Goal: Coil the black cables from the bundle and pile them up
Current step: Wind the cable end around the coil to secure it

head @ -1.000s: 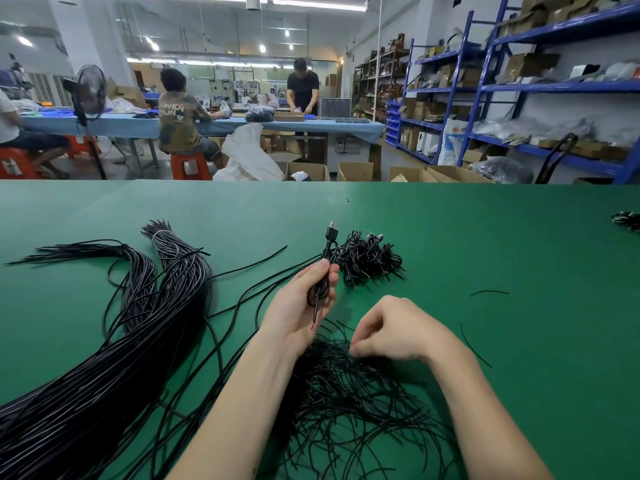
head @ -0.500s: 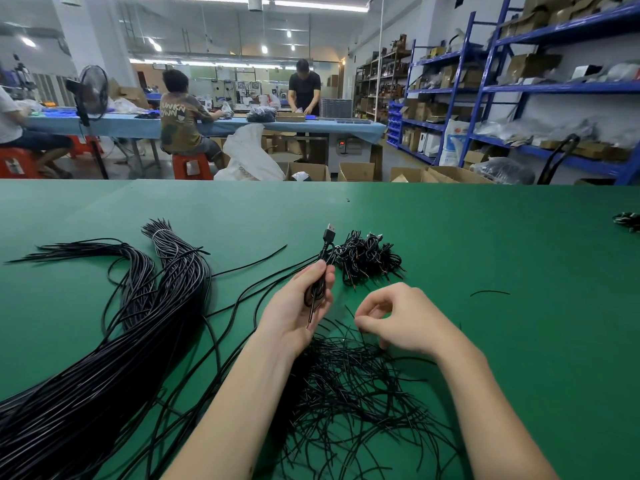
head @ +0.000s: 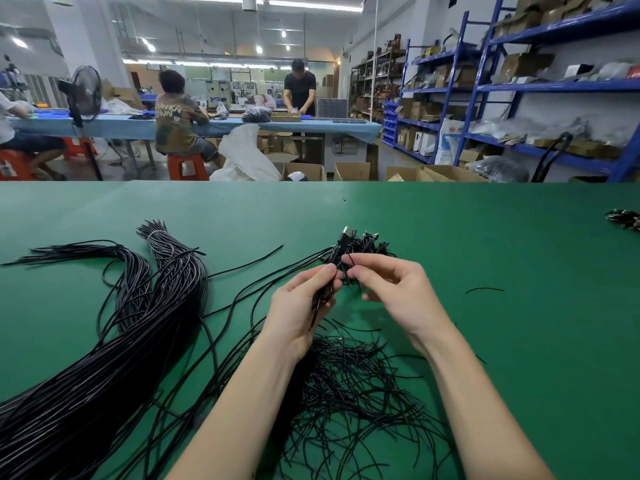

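Note:
A thick bundle of long black cables (head: pixel 104 358) lies across the left of the green table (head: pixel 519 341). My left hand (head: pixel 301 306) is shut on a coiled black cable (head: pixel 327 289), its USB plug (head: pixel 344 235) sticking up. My right hand (head: pixel 391 289) pinches a thin black tie wire (head: pixel 350 260) right beside the coil, fingertips nearly touching the left thumb. Behind the hands sits a small pile of coiled cables (head: pixel 372 244). A heap of thin black tie wires (head: pixel 353 393) lies under my forearms.
Loose cables (head: pixel 242 296) run from the bundle toward my hands. A stray wire (head: pixel 485 289) lies to the right, and another small black cluster (head: pixel 623 220) sits at the far right edge. Beyond the table are people at a blue bench, cardboard boxes and blue shelving.
My right hand lifted from the heap of tie wires with one wire and moved up to the coil in my left hand. The left hand barely moved.

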